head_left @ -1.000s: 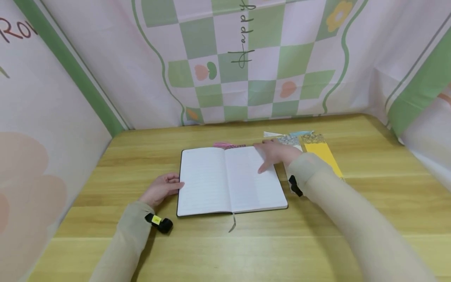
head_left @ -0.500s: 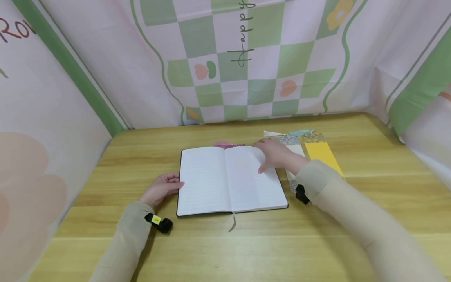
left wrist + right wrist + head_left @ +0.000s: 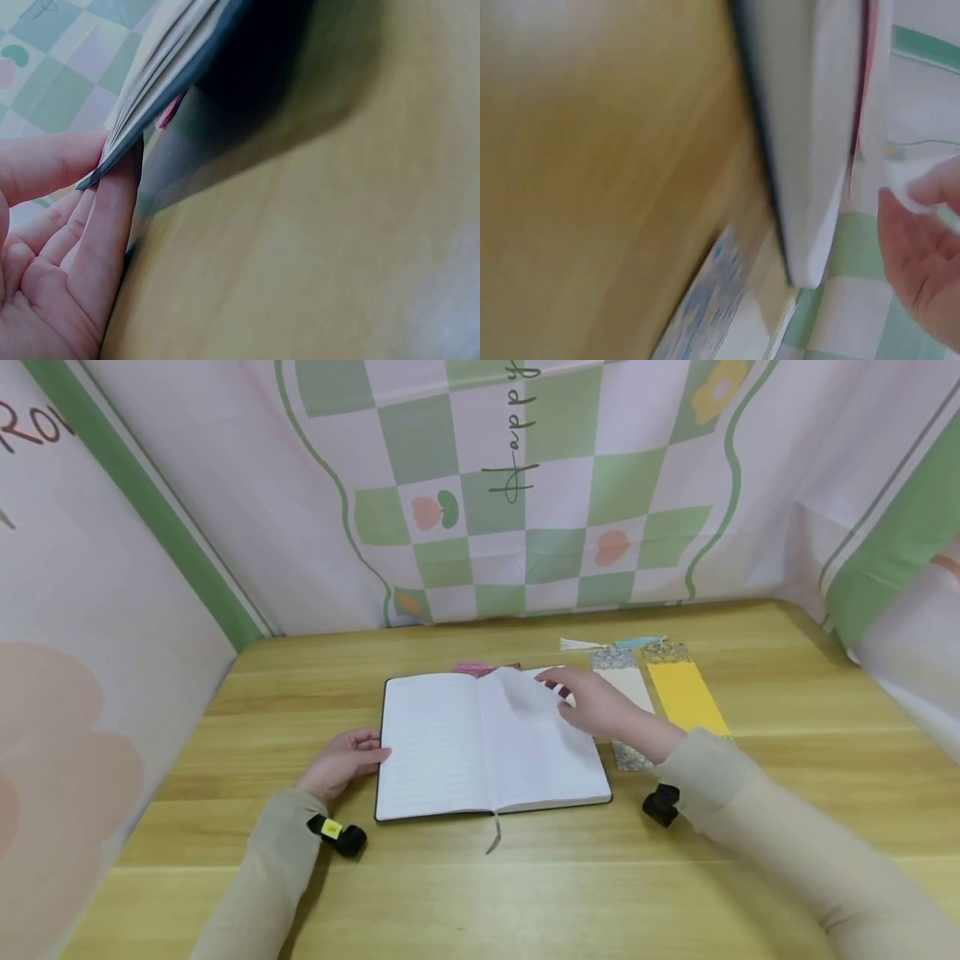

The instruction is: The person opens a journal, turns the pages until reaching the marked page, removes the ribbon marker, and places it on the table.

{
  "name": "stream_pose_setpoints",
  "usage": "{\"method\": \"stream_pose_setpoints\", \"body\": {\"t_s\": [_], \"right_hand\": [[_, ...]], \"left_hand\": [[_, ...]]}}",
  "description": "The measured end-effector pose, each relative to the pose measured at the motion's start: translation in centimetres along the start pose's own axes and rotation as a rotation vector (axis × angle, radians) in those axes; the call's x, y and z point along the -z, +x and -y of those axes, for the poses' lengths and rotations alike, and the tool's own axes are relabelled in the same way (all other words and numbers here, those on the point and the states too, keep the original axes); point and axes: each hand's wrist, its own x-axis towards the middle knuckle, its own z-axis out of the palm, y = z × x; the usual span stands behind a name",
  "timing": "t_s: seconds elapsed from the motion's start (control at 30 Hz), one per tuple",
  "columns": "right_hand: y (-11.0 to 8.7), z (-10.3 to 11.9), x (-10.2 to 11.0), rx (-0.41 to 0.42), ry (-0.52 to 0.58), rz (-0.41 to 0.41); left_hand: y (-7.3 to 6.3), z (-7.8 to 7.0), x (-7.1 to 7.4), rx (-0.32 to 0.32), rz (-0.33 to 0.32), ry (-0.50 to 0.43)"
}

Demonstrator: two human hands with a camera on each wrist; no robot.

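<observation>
An open notebook [image 3: 431,743] with lined white pages and a dark cover lies on the table. My left hand [image 3: 341,764] grips its left edge; in the left wrist view the thumb is on the pages and the fingers [image 3: 112,217] are under the cover. At the far right corner my right hand [image 3: 596,702] pinches a page [image 3: 517,697] between thumb and fingers, and that page curves upward. A pink tassel [image 3: 472,668] sticks out past the notebook's top edge. In the right wrist view a reddish strip [image 3: 864,82] shows among the pages.
Right of the notebook lie a white bookmark [image 3: 630,685] with patterned ends and a yellow bookmark [image 3: 686,693], with white and blue tassels toward the back. A ribbon [image 3: 495,835] hangs from the notebook's near edge. A patterned curtain [image 3: 495,552] stands behind the table.
My right hand has gone from resting on the right page to pinching and lifting its far corner, shifting slightly right and nearer. My left hand has stayed at the left edge.
</observation>
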Motion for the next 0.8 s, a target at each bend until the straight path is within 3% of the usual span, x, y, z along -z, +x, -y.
{"method": "stream_pose_setpoints", "body": {"t_s": [0.2,0.33,0.47,0.6,0.8], "right_hand": [[-0.2,1.0,0.8,-0.168,0.351,-0.08],[-0.3,1.8,1.0,-0.216,0.607,-0.035],[-0.4,2.4,0.6,-0.188,0.758,0.032],[-0.5,3.4,-0.1,-0.107,0.713,0.101],[-0.9,5.3,-1.8,0.018,0.435,0.227]], "left_hand": [[-0.1,0.0,0.1,-0.016,0.017,0.003],[-0.2,0.0,0.0,-0.02,0.019,0.001],[-0.1,0.1,0.0,-0.014,0.011,0.0],[-0.1,0.0,0.0,-0.011,0.008,0.003],[-0.2,-0.1,0.0,-0.009,0.006,0.002]]}}
